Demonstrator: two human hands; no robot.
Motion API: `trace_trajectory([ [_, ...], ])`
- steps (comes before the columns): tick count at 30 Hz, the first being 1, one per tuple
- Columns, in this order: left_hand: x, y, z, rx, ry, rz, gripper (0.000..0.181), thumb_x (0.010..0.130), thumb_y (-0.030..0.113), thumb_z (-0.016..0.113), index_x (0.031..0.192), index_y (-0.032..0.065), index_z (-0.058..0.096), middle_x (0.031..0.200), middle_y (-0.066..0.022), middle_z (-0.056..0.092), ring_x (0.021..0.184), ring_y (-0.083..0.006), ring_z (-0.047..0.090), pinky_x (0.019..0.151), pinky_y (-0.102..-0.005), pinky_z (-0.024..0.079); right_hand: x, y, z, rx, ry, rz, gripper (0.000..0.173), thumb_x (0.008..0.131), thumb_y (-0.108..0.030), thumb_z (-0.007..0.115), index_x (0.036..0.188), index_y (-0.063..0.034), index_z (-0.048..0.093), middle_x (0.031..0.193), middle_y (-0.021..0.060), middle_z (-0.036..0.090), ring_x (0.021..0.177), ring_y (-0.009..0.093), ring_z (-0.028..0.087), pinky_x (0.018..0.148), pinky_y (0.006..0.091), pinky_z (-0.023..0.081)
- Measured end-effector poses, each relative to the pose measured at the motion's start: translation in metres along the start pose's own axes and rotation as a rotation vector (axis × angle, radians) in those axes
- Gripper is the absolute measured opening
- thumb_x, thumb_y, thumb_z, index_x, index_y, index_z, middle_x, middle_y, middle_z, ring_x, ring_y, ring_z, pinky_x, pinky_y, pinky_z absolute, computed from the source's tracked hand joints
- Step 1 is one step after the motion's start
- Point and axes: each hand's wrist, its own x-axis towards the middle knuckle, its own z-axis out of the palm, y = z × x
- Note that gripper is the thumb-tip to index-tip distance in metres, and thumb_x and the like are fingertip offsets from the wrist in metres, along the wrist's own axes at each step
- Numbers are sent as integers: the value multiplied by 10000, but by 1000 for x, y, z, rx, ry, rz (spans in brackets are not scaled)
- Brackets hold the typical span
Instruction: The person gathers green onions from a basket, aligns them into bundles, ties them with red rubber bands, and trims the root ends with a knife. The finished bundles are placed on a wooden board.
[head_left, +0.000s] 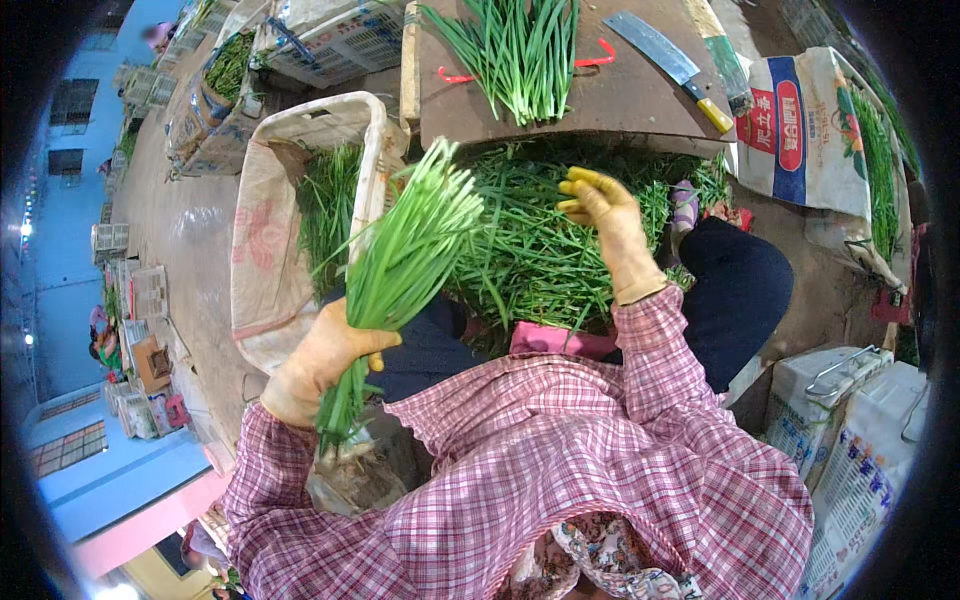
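My left hand (330, 356), in a tan rubber glove, is closed round a bunch of garlic chives (412, 247), pale cut ends tilted up and to the right. My right hand (604, 206), gloved with yellow fingertips, is raised above loose green leaves (540, 262), fingers partly curled and holding nothing visible. Beyond it, another bunch of chives (525, 64) lies on a brown board (622, 97) across a red tie (600, 56), which shows on both sides. A cleaver (671, 67) with a yellow and black handle rests to the right of that bunch.
A lined plastic crate (367, 172) with chives stands at left. Printed sacking (795, 127) covers a container of greens at upper right. White boxes (817, 405) stand at lower right. A pink edge (559, 339) shows between my legs. More crates and distant people are along the left side.
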Motion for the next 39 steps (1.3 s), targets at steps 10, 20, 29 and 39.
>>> trace_trajectory([
  [10, -19, 4, 3, 217, 84, 71, 328, 823, 6, 737, 1141, -14, 658, 854, -65, 697, 565, -125, 603, 518, -279, 492, -47, -61, 60, -211, -244, 76, 412, 940, -245, 730, 1259, 5, 656, 841, 83, 732, 590, 107, 623, 541, 233, 495],
  [20, -21, -7, -10, 646, 253, 406, 464, 804, 108, 771, 1251, 63, 657, 1026, -189, 739, 932, -311, 729, 813, -378, 551, -11, -36, -37, -938, 81, -34, 228, 940, -193, 707, 1105, -37, 732, 900, 107, 750, 765, 187, 706, 682, 297, 554],
  [29, 2, -33, -6, 790, 305, 610, 416, 878, 123, 694, 1290, 91, 644, 1062, -231, 697, 1006, -411, 672, 823, -437, 546, -11, -42, 90, -1015, -331, -242, 823, 779, -557, 793, 1411, -77, 577, 1564, 247, 392, 1424, 364, 421, 1171, 425, 359],
  [39, 1, -54, -13, 1007, 445, 708, 670, 762, -15, 649, 1400, 183, 592, 965, -134, 673, 876, -345, 675, 738, -437, 549, 13, -6, 76, -905, -49, -509, 231, 849, -154, 737, 1064, -71, 757, 955, 168, 739, 866, 313, 722, 785, 374, 569],
])
